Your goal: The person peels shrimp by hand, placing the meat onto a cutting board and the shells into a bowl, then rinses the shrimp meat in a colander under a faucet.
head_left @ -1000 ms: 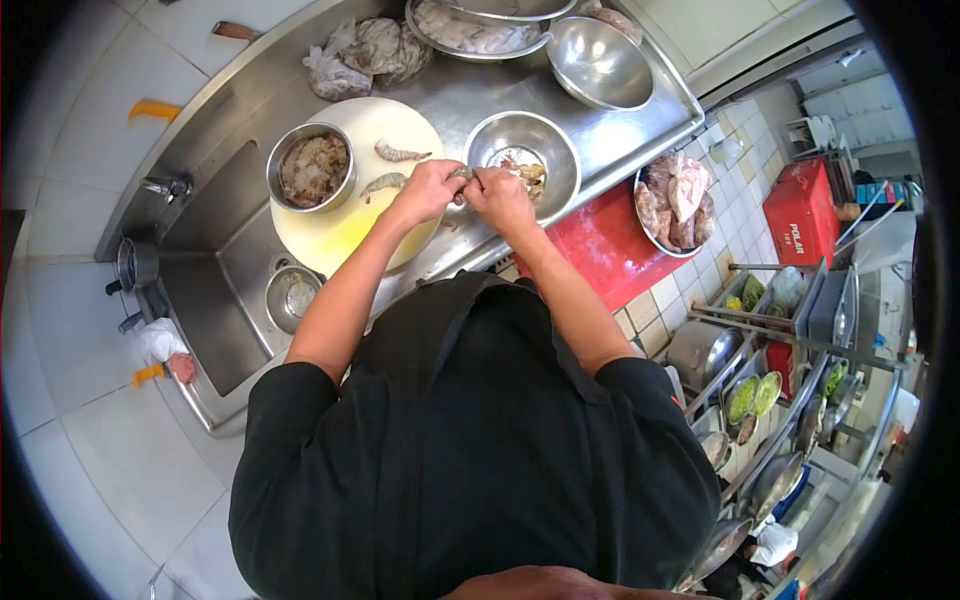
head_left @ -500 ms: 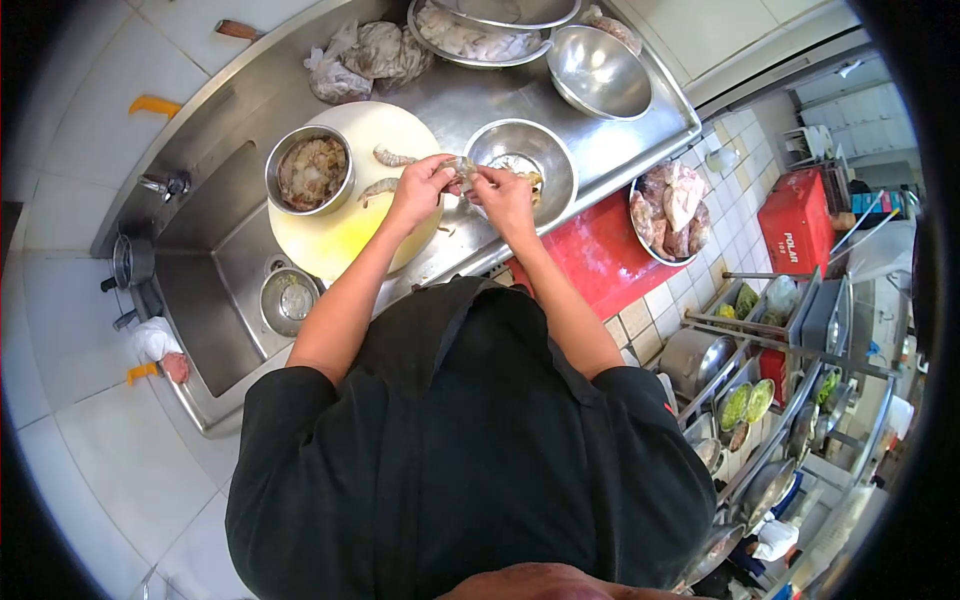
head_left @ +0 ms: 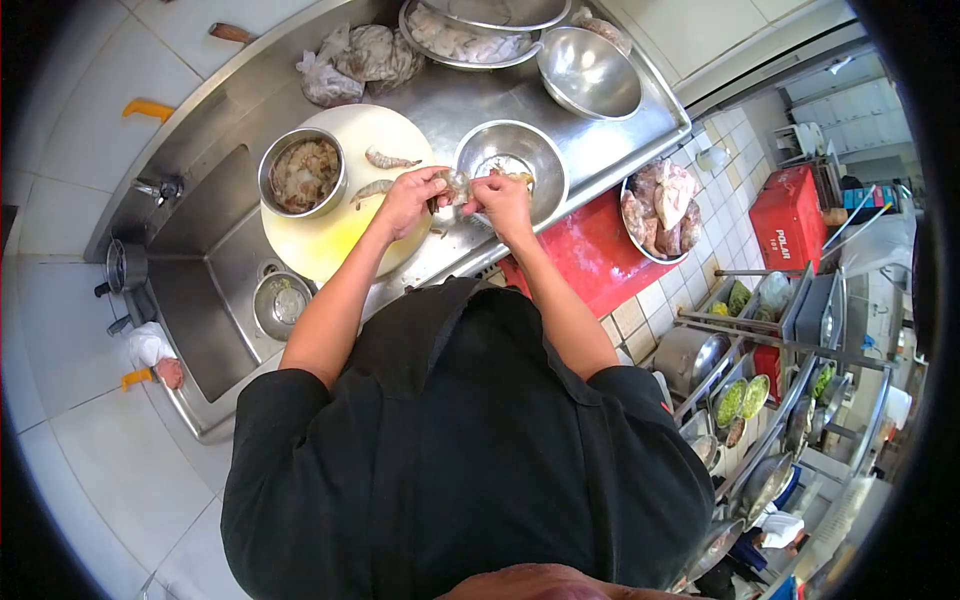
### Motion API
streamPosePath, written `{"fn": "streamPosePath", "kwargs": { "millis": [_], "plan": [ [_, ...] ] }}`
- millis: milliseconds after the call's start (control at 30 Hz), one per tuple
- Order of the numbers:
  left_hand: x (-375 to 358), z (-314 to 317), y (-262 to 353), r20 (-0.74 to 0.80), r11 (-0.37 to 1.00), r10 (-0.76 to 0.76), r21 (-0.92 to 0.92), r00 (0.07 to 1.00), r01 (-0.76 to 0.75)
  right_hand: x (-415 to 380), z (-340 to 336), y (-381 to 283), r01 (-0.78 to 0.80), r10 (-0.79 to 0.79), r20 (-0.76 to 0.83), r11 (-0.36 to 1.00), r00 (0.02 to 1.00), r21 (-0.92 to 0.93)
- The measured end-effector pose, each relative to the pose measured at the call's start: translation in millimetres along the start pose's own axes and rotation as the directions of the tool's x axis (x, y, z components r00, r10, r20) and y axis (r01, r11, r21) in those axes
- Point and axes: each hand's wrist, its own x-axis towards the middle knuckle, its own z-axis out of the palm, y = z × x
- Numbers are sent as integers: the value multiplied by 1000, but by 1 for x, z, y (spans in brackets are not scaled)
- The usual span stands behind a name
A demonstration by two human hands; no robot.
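My left hand [head_left: 408,204] is closed around a greyish shrimp [head_left: 455,188] at the right edge of the round cutting board [head_left: 315,250]. My right hand [head_left: 503,208] pinches at the other side of the same shrimp, over the near rim of a steel bowl [head_left: 550,165] holding what look like shell scraps. Two more shrimp, one farther [head_left: 392,160] and one nearer [head_left: 370,190], lie on the board. On the board's left stands a steel pot [head_left: 342,180] with a pile of shrimp [head_left: 305,175] in it. My fingers partly cover the held shrimp.
A sink basin [head_left: 205,290] with a small steel bowl [head_left: 280,305] is at left. Plastic bags [head_left: 365,60] and an empty steel bowl [head_left: 590,72] stand at the back. Right of the counter, a bowl of bagged meat [head_left: 662,210] is near a red surface [head_left: 590,255].
Both hands stay together at the shrimp, with my fingers shifted slightly and more of its body showing between them. The whole view has moved a little.
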Motion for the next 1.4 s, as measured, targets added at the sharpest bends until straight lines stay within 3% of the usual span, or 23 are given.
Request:
{"fn": "streamPosePath", "kwargs": {
  "millis": [100, 133, 200, 233, 300, 333, 433, 567, 600, 767, 900, 1000, 1067, 1133, 1200, 1233, 1267, 1333, 1400],
  "plan": [
    [-1, -1, -3, 93, 992, -3, -123, 996, 14, 3, -7, 13, -131, 123, 54, 976, 991, 176],
    [-1, 0, -3, 129, 986, 7, -166, 992, 15, 4, -10, 22, -157, 144, 89, 975, 986, 158],
    [8, 9, 1, 86, 980, 89, -186, 992, -72, 3, -10, 35, -204, 184, 160, 972, 970, 120],
    [12, 14, 4, 60, 974, 132, -195, 989, -118, 0, -9, 38, -220, 202, 120, 961, 972, 165],
    [21, 15, 9, -23, 992, 117, -40, 993, -118, -5, -7, 41, -243, 239, 47, 937, 970, 252],
    [25, 13, 9, -52, 994, 109, 31, 993, -107, -4, -10, 38, -198, 200, -7, 972, 980, 128],
    [31, 13, 4, -86, 985, 41, 171, 995, -25, 4, -10, 35, 49, -34, -122, 991, 992, 124],
    [36, 30, -1, -49, 986, -17, 163, 999, 25, 8, -17, 16, 229, -249, -57, 943, 967, -243],
    [37, 30, -1, -31, 989, -50, 137, 998, 54, 8, -16, 13, 194, -201, -51, 974, 978, -113],
    [41, 24, -13, 121, 980, -58, -181, 991, 80, 7, -34, 3, 73, -80, 54, 990, 995, 120],
    [36, 35, -17, 130, 947, -33, -314, 991, 73, 0, -34, 1, -82, 27, 144, 915, 989, 394],
    [39, 43, -20, 60, 985, 25, -175, 998, -14, 5, -33, 14, -209, 124, 185, 795, 975, 569],
    [41, 51, -21, -42, 990, 116, 86, 992, -112, 10, -37, 34, -298, 206, 218, 733, 954, 612],
    [43, 51, -25, -108, 899, 283, 375, 953, -225, 13, -42, 43, -382, 281, 259, 715, 924, 586],
    [45, 41, -34, -101, 682, 498, 659, 861, -317, 13, -46, 41, -375, 363, 100, 872, 927, 313],
    [44, 37, -31, -134, 669, 501, 687, 855, -285, 11, -46, 32, -378, 381, 14, 912, 925, 162],
    [44, 32, -28, -167, 655, 505, 713, 847, -250, 9, -50, 21, -310, 301, -91, 946, 949, -96],
    [45, 22, -22, -228, 676, 520, 699, 823, -233, 3, -59, 1, -188, 75, -211, 785, 975, -590],
    [44, 16, -9, -221, 659, 440, 738, 870, -146, 4, -59, -4, -127, -124, -270, 653, 955, -747]
  ]
}}
